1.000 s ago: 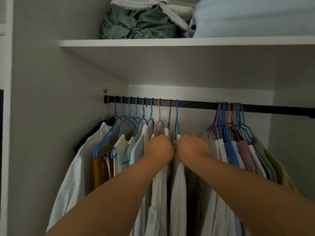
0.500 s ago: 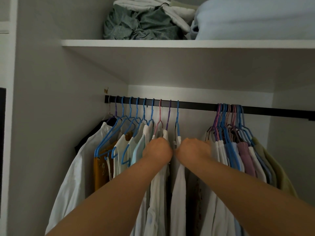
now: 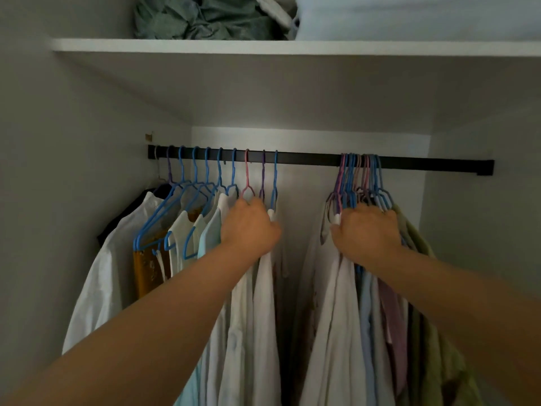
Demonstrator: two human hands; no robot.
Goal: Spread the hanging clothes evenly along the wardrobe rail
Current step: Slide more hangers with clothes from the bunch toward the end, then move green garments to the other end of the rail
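A black wardrobe rail (image 3: 307, 158) runs across the closet. On its left part hang spaced-out hangers, mostly blue, with white, pale blue and mustard clothes (image 3: 181, 230). A tight bunch of hangers with white, blue, pink and olive clothes (image 3: 360, 177) hangs right of the middle. My left hand (image 3: 248, 227) grips the shoulders of the rightmost garments of the left group. My right hand (image 3: 366, 232) is closed on the shoulders of the tight right bunch. Bare rail shows between the two groups.
A white shelf (image 3: 292, 46) sits above the rail with crumpled green fabric (image 3: 202, 19) and pale blue bedding (image 3: 409, 16). Grey closet walls stand at left and right. The right end of the rail (image 3: 453, 168) holds no hangers.
My right hand has moved right, from beside my left hand onto the tight bunch of hangers. My left hand stays on the left group. The camera has come closer.
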